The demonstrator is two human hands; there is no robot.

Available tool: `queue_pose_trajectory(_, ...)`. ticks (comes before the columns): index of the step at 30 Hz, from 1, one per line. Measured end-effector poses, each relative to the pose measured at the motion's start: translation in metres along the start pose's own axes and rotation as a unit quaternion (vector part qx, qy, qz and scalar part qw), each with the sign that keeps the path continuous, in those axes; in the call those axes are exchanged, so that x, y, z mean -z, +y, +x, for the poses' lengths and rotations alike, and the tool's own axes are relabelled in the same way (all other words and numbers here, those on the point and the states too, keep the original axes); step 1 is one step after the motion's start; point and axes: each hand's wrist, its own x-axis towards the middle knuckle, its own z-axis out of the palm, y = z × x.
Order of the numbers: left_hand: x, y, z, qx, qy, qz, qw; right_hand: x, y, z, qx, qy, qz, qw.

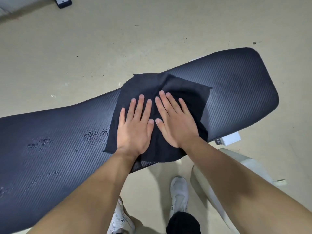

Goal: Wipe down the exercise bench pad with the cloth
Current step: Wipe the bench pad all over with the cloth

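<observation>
A long dark bench pad [236,85] with a ribbed weave runs from lower left to upper right. A black cloth [185,92] lies spread flat across its narrow middle, its far corner hanging past the pad's far edge. My left hand [136,125] and my right hand [173,119] press flat on the cloth side by side, fingers spread, thumbs almost touching. Wet droplet patches [96,135] glisten on the pad to the left of the cloth.
Beige concrete floor [118,48] surrounds the bench. White frame parts [231,138] show under the pad's right end and a pale bar [249,162] at lower right. My white shoes [179,191] stand below the near edge. A dark object [62,1] sits at top left.
</observation>
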Motion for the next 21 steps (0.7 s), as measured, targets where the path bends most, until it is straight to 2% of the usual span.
queue_pose_trajectory(6, 0.022, -0.006, 0.078, -0.012, 0.027, 0.019, 0.999, 0.020, 0.023, 0.070, -0.001, 0.034, 0.019, 0.999)
queue_pose_trajectory(9, 0.031, 0.004, 0.116, 0.001, 0.022, -0.018, 1.000, 0.030, 0.050, 0.094, -0.018, 0.044, 0.013, 0.999)
queue_pose_trajectory(16, 0.036, 0.103, 0.178, -0.034, 0.024, -0.023, 0.999, 0.040, 0.159, 0.077, -0.119, 0.050, 0.002, 0.992)
queue_pose_trajectory(21, 0.024, 0.162, 0.177, -0.094, 0.071, -0.008, 0.993, 0.032, 0.203, 0.032, -0.191, 0.067, 0.032, 0.979)
